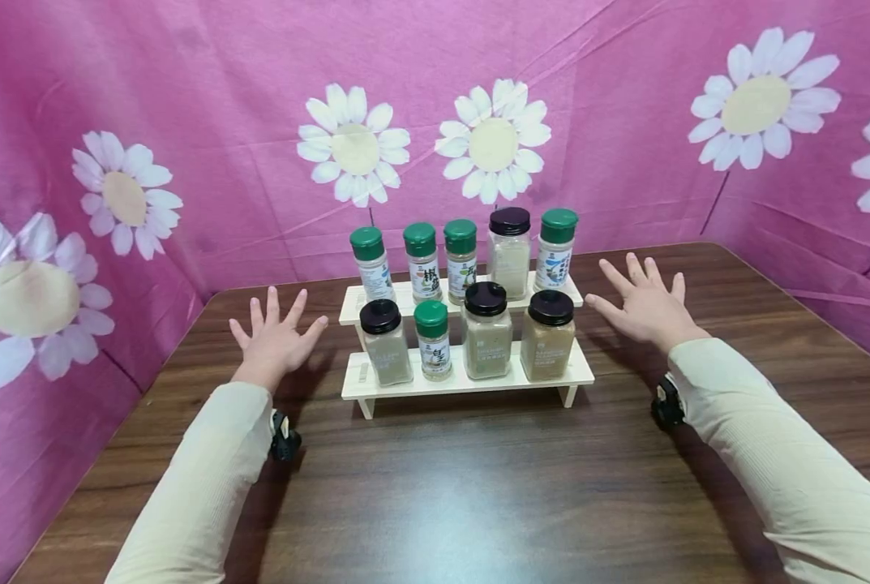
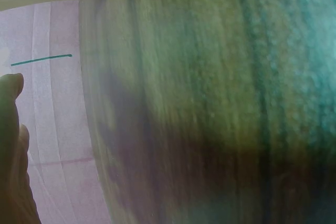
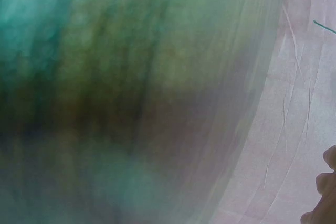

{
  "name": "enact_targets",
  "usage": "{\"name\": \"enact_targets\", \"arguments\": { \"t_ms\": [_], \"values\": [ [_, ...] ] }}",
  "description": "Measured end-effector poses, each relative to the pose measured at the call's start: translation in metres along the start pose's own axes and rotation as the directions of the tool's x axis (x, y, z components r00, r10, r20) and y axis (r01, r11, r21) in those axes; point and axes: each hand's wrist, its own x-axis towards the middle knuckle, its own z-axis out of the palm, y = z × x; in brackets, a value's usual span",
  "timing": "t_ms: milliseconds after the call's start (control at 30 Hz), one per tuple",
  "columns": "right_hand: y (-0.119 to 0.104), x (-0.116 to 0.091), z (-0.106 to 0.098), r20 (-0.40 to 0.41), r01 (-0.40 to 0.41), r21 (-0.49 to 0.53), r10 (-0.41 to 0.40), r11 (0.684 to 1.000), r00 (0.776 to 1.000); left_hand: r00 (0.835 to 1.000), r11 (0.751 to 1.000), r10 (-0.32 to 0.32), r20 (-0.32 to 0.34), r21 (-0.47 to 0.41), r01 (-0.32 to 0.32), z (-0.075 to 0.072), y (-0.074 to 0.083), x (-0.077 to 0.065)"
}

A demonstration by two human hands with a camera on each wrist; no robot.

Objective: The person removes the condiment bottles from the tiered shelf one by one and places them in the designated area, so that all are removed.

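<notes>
Head view shows left hand [image 1: 272,342] and right hand [image 1: 649,307] empty and splayed, flanking jars [image 1: 487,341] standing on a two-tier rack [image 1: 579,370] on the table [image 1: 442,487] — any lift would likely go best straight up, clear of other jars.

Five jars [image 1: 461,264] behind four [image 1: 487,345] on the rack [image 1: 471,390] atop the table [image 1: 435,495]

I face a creased pink cloth [image 1: 602,122] that rises behind and along both sides of my dark brown wood-grain desk [image 1: 376,462]. Large white flowers [image 1: 493,146] with pale yellow centres dot it, and a soft glare [image 1: 449,503] lies on the desktop nearest me.
</notes>
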Motion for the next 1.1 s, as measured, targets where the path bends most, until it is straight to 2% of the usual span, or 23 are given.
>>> {"name": "enact_targets", "arguments": {
  "t_ms": [200, 333, 467, 567, 700, 833, 1000, 1100],
  "values": [
    [0.001, -0.001, 0.001, 0.003, 0.0, 0.004, 0.0, 1.0, 1.0, 1.0, 1.0, 0.01, -0.01, -0.013, -0.01, 0.0, 0.0, -0.001],
    [0.0, -0.007, -0.002, 0.005, 0.01, 0.06, -0.01, 0.998, 1.0, 0.997, 0.998, 0.036, -0.064, -0.054, -0.039, 0.001, -0.001, -0.001],
    [-0.006, -0.018, -0.01, -0.038, 0.062, 0.182, -0.056, 0.981, 0.998, 0.986, 0.985, 0.057, -0.158, -0.155, -0.082, 0.0, 0.001, -0.001],
    [-0.013, -0.027, -0.018, -0.095, 0.121, 0.273, -0.098, 0.954, 0.991, 0.973, 0.955, 0.055, -0.224, -0.271, -0.117, -0.004, 0.007, 0.0],
    [-0.022, -0.041, -0.024, -0.174, 0.168, 0.339, -0.114, 0.926, 0.978, 0.96, 0.892, 0.039, -0.276, -0.423, -0.158, -0.009, 0.018, 0.001],
    [-0.03, -0.057, -0.026, -0.26, 0.223, 0.369, -0.13, 0.903, 0.957, 0.951, 0.814, -0.011, -0.309, -0.555, -0.171, -0.009, 0.031, 0.001],
    [-0.043, -0.074, -0.024, -0.346, 0.293, 0.398, -0.154, 0.869, 0.925, 0.945, 0.687, -0.07, -0.319, -0.702, -0.186, -0.007, 0.044, 0.001],
    [-0.052, -0.082, -0.022, -0.387, 0.342, 0.422, -0.175, 0.84, 0.905, 0.947, 0.588, -0.105, -0.303, -0.787, -0.187, -0.005, 0.051, 0.001]
  ]
}}
